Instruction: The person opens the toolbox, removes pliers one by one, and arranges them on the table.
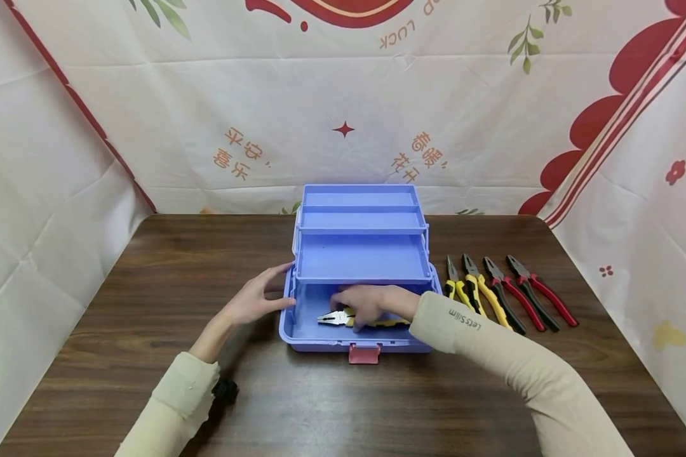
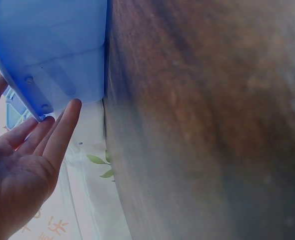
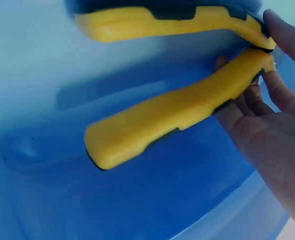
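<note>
A blue-violet toolbox (image 1: 305,346) stands open on the table, its stepped trays raised toward the back. My left hand (image 1: 251,300) rests against its left rim, thumb and fingers spread apart; the left wrist view shows the extended fingers by the box wall (image 2: 62,55). Inside the lower compartment, my right hand (image 1: 368,303) grips combination pliers (image 1: 335,318) around the upper handles. Their silver head points left. In the right wrist view the yellow-and-black handles (image 3: 172,110) spread apart over the blue floor, fingers and thumb close to the pivot end.
Right of the toolbox, several pliers lie in a row: yellow-handled needle-nose pliers (image 1: 452,270), yellow-and-black pliers (image 1: 472,270), and red-and-black ones (image 1: 526,279). A red latch (image 1: 364,355) hangs at the box front. A printed white cloth (image 1: 343,95) hangs behind the wooden table (image 1: 320,406).
</note>
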Available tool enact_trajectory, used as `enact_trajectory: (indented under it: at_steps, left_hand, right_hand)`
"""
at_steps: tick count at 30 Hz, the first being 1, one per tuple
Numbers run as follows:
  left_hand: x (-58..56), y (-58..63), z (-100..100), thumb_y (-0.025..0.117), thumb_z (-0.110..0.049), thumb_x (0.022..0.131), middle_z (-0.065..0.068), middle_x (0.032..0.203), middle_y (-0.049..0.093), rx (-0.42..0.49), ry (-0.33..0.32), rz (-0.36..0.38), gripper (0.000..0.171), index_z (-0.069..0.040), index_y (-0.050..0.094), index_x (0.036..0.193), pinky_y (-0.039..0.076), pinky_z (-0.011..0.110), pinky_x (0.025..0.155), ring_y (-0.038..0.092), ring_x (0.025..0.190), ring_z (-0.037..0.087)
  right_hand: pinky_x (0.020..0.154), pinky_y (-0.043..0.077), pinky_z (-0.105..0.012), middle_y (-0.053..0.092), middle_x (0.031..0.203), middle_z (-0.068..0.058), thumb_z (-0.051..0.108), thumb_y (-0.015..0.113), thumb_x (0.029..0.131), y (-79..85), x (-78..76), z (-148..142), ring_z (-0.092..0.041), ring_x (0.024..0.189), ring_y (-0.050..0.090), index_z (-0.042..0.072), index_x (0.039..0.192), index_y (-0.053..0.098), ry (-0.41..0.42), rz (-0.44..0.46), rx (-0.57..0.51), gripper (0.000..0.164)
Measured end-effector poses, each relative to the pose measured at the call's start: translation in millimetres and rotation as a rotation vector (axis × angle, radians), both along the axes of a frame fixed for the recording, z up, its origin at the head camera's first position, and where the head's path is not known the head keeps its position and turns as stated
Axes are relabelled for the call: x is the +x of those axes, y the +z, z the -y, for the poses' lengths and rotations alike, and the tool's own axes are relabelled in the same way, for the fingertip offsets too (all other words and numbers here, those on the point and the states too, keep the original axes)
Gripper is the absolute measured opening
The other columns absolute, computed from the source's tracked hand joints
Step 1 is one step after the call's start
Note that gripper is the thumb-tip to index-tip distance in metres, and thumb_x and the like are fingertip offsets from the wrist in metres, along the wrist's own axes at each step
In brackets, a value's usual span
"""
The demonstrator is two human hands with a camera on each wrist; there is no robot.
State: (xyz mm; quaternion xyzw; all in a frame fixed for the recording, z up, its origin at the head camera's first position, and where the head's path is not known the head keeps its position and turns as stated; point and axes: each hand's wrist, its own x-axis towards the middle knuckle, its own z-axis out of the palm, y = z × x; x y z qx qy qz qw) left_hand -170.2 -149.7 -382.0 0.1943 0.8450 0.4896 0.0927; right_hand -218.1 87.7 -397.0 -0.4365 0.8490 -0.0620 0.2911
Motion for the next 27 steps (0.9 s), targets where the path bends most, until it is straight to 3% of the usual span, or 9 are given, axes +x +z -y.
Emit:
enact_trajectory:
  at_steps: [7,12,21,27]
  left_hand:
    - [0.3,1.2,0.7,0.066,-0.011,0.08,0.023,0.134,0.031,-0.014,0.0,0.004,0.067,0.002,0.03,0.135,0.039,0.048,0.085,0.037,0.115,0.041]
    - [1.9,2.1,1.0,0.066,-0.013,0.08,0.024,0.134,0.03,-0.021,-0.006,0.015,0.068,0.002,0.029,0.135,0.038,0.051,0.085,0.036,0.114,0.043]
    - [2.9,0.6,0.1,0.066,-0.015,0.081,0.023,0.134,0.031,-0.03,0.001,0.022,0.068,0.001,0.029,0.135,0.036,0.052,0.086,0.035,0.116,0.042]
    - [1.5,-0.1,0.5,0.065,-0.009,0.08,0.023,0.134,0.03,0.002,-0.001,0.031,0.067,0.002,0.029,0.135,0.037,0.051,0.085,0.037,0.114,0.043]
  right_hand:
    - [0.066,0.038,-0.024,0.048,0.087,0.006,0.008,0.074,0.069,-0.3,-2.0,-0.6,-0.011,0.074,0.043,0.021,0.105,0.049,0.018,0.018,-0.015,0.045]
    - [0.057,0.035,-0.024,0.049,0.081,0.005,0.009,0.073,0.072,0.7,-2.4,-0.4,-0.011,0.065,0.04,0.024,0.106,0.048,0.02,0.061,-0.002,0.045]
    - [0.063,0.04,-0.024,0.05,0.09,0.007,0.006,0.071,0.073,3.9,-2.3,-2.0,-0.01,0.074,0.045,0.023,0.11,0.05,0.043,0.173,0.019,0.046]
    - [0.063,0.041,-0.025,0.05,0.091,0.004,0.004,0.071,0.072,12.3,-3.7,-3.9,-0.011,0.076,0.046,0.025,0.109,0.049,-0.045,0.295,0.009,0.047]
